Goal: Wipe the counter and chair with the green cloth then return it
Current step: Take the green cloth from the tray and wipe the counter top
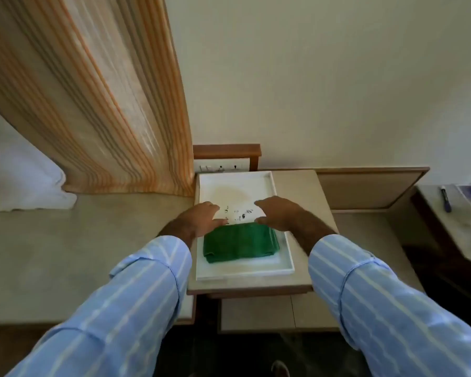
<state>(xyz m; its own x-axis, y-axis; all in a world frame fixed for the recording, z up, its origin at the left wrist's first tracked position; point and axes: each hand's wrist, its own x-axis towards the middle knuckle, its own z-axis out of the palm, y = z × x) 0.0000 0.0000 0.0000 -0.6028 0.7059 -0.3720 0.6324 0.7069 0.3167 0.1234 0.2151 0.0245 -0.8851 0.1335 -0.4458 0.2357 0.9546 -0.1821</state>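
Beige stone counter beside a striped curtain: we see the folded green cloth lying at the near end of a white tray, left hand and right hand spread open at its far corners, gripping nothing, so whether wiping is finished or unstarted we cannot tell.

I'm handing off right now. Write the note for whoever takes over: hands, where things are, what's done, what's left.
Left hand: open, fingertips at the far left corner of the cloth, holding nothing.
Right hand: open, fingertips at the far right corner, holding nothing.
Cloth: folded, lying in the near half of the white tray on the small table.
Counter: to the left of the tray. Chair not in view.
Done: cannot tell from this picture whether any wiping has happened.
Left: if not yet wiped, lift the cloth, wipe counter and chair, then put it back in the tray.
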